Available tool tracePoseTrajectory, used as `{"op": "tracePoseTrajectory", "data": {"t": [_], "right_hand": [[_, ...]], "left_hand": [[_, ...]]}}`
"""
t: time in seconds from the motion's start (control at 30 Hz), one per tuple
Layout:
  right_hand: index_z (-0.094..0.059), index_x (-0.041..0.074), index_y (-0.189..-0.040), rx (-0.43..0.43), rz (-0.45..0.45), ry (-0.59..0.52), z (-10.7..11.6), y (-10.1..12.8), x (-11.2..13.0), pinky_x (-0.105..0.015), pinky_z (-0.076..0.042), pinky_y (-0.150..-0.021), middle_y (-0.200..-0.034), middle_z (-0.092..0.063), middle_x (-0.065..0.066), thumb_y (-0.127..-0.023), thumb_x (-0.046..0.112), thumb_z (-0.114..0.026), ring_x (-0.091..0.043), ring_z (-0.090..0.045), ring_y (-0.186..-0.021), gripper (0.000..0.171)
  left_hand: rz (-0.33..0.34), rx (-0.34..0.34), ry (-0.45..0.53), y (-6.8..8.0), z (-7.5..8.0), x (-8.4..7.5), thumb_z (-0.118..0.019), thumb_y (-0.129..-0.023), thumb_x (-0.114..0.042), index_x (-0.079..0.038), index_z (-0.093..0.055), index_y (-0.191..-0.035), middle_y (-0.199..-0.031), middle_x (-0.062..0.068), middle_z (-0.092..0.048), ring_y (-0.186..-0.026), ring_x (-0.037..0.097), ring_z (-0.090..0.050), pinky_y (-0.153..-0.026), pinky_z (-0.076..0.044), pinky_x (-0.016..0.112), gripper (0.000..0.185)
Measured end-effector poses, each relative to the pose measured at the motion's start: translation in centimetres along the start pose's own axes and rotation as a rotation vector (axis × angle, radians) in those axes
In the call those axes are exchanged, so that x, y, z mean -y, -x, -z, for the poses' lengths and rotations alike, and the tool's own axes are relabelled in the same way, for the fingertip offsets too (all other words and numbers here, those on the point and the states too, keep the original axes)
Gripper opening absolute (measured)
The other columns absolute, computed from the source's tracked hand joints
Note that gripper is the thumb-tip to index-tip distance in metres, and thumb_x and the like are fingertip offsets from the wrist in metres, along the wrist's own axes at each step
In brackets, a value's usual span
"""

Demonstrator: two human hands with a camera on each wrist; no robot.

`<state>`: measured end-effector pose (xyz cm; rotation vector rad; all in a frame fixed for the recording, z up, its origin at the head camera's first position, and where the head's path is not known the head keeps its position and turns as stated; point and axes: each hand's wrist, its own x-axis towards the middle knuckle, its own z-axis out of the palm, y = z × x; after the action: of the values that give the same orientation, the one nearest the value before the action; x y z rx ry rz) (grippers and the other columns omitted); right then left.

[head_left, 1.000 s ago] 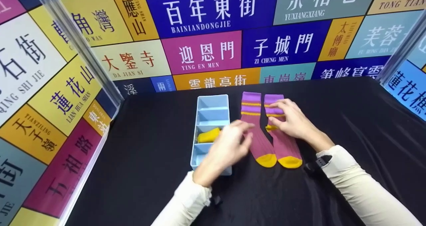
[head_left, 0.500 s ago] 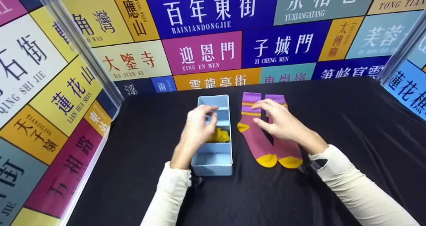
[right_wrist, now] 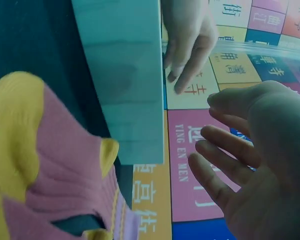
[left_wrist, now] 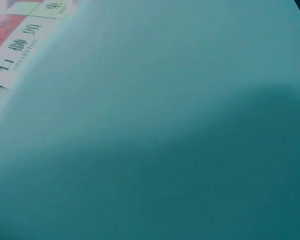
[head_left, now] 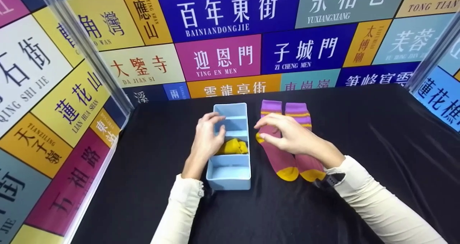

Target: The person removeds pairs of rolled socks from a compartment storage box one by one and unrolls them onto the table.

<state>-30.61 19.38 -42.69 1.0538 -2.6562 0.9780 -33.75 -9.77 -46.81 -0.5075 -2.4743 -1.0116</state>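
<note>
Black cloth (head_left: 359,129) underfoot: right hand (head_left: 293,138), fingers loosely spread and empty, hovers over the socks (head_left: 280,157) lying lengthwise front-to-back; left hand (head_left: 208,138), fingers relaxed, rests on the blue organizer (head_left: 230,179).

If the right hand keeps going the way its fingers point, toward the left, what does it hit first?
Most likely the right wall of the blue divided box. The right hand hovers over the left sock, fingers aimed at the box, nothing between them. Its height above the sock is unclear.

Purple socks (head_left: 287,143) w/ yellow toes, flat side by side, just right of blue divided box (head_left: 230,172).
</note>
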Motion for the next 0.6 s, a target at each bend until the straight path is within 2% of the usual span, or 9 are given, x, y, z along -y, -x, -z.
{"op": "tracePoseTrajectory", "data": {"t": [0.13, 0.3, 0.4, 0.6], "right_hand": [[-0.074, 0.017, -0.131, 0.035, 0.032, -0.047, -0.5, -0.5, 0.8, -0.045, -0.061, -0.100, -0.130, -0.075, 0.001, -0.102, 0.019, -0.076, -0.018, -0.069, -0.117, 0.029], [-0.074, 0.017, -0.133, 0.101, 0.079, -0.072, -1.4, -1.4, 1.7, -0.044, -0.061, -0.103, -0.132, -0.076, -0.002, -0.104, 0.016, -0.072, -0.019, -0.071, -0.119, 0.029], [-0.074, 0.013, -0.135, 0.148, 0.109, -0.067, -2.0, -1.9, 2.1, -0.046, -0.060, -0.105, -0.132, -0.076, -0.005, -0.106, 0.014, -0.069, -0.022, -0.072, -0.117, 0.030], [-0.072, 0.008, -0.137, 0.243, 0.128, -0.047, -3.4, -2.6, 2.4, -0.047, -0.057, -0.109, -0.134, -0.076, -0.008, -0.109, 0.012, -0.063, -0.025, -0.071, -0.118, 0.030]], "left_hand": [[0.047, 0.008, 0.015, 0.2, -0.6, 1.2, -0.073, -0.097, -0.009, -0.003, -0.076, -0.128, -0.148, 0.026, -0.060, -0.138, 0.044, -0.058, -0.119, -0.046, 0.054, 0.032], [0.148, 0.053, 0.061, 0.3, -0.8, 2.2, -0.073, -0.098, -0.016, -0.007, -0.072, -0.135, -0.155, 0.026, -0.055, -0.144, 0.040, -0.056, -0.122, -0.044, 0.052, 0.038], [0.188, 0.076, 0.085, 0.4, -0.9, 2.4, -0.071, -0.100, -0.019, -0.010, -0.068, -0.139, -0.152, 0.021, -0.059, -0.141, 0.038, -0.058, -0.121, -0.045, 0.052, 0.040], [0.204, 0.076, 0.136, 0.6, -1.3, 2.7, -0.070, -0.101, -0.019, -0.011, -0.064, -0.142, -0.143, 0.013, -0.069, -0.138, 0.034, -0.062, -0.118, -0.047, 0.050, 0.042]]}}
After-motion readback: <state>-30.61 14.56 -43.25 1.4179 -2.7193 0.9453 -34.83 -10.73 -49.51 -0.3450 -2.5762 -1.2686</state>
